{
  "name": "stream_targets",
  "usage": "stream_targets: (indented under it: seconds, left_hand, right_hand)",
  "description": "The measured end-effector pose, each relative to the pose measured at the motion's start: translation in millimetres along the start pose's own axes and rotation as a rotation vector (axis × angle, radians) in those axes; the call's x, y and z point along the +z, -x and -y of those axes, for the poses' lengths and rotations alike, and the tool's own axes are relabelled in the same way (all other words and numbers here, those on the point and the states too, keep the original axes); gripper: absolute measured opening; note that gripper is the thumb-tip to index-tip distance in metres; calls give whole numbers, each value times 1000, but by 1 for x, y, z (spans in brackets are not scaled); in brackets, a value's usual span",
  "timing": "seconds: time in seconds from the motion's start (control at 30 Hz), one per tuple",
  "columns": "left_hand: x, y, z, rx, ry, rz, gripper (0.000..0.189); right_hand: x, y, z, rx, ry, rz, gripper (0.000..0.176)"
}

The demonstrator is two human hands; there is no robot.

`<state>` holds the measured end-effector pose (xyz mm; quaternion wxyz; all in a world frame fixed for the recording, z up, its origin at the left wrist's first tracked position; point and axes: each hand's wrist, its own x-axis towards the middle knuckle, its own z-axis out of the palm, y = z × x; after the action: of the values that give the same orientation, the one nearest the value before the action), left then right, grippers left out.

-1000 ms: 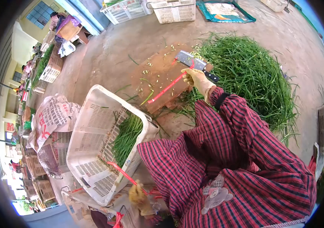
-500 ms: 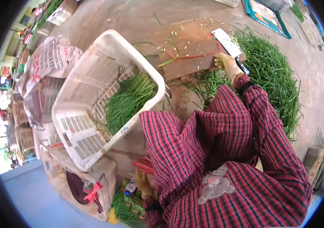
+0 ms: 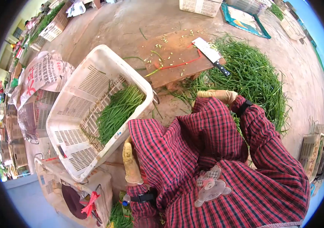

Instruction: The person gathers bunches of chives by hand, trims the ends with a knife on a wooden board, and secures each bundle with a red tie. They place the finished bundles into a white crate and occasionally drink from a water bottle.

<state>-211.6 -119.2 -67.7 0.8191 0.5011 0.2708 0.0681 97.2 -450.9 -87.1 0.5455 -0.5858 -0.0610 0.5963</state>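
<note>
My right hand (image 3: 219, 94), in a pale glove, lies along the top of my right knee, with its fingers stretched out and nothing visible in it. My gloved left hand (image 3: 131, 165) rests against the outside of my left leg, by the basket's rim; a finger or thumb points up, and the rest are partly hidden. Beyond my right hand, a cleaver (image 3: 207, 50) with a black handle lies on the wooden board (image 3: 181, 53), beside a red strip (image 3: 179, 66) and small green-white bits. A large pile of long green leaves (image 3: 257, 72), like chives, spreads to the right.
A tilted white plastic basket (image 3: 107, 51) holds a bunch of long green stems (image 3: 120, 108). Left of it stands a printed sack (image 3: 48, 72). A cloth-covered crate (image 3: 101, 186) with a red ribbon stands at lower left. More crates (image 3: 200, 7) and a teal-edged bag (image 3: 245, 21) lie farther off.
My right hand has drawn back from beside the cleaver to my knee. My left hand has risen from low beside red strips to my leg. The view has shifted, and the red strips there no longer show.
</note>
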Motion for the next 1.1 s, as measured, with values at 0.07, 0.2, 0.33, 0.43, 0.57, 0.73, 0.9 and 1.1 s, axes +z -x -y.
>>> stream_targets:
  seconds: [0.07, 0.2, 0.33, 0.43, 0.57, 0.73, 0.9, 1.1]
  left_hand:
    - [-4, -16, -6, 124, -429, -66, 42]
    - [8, -16, -13, 393, -715, -278, 26]
    - [-43, -35, -3, 570, -530, -574, 32]
    - [-75, -39, 15, 465, -684, -512, 30]
    - [-39, -31, -21, 563, -894, -512, 22]
    - [44, -62, -96, 796, -1119, -274, 17]
    - [129, -177, -119, 1129, -1453, 337, 24]
    - [165, -313, -43, 956, -1708, 489, 30]
  right_hand:
    - [7, 10, 0, -186, 191, 113, 42]
    - [9, 12, 0, -267, 138, 14, 28]
    - [8, 15, 0, -276, 103, -172, 28]
    - [2, 12, -6, -404, 233, -255, 34]
    - [-21, 8, -14, -537, 250, -619, 32]
    - [-94, -16, -29, -602, 911, -1377, 42]
    - [-136, -17, -6, -373, 1016, -1460, 56]
    - [-169, -34, -2, -398, 1007, -1276, 60]
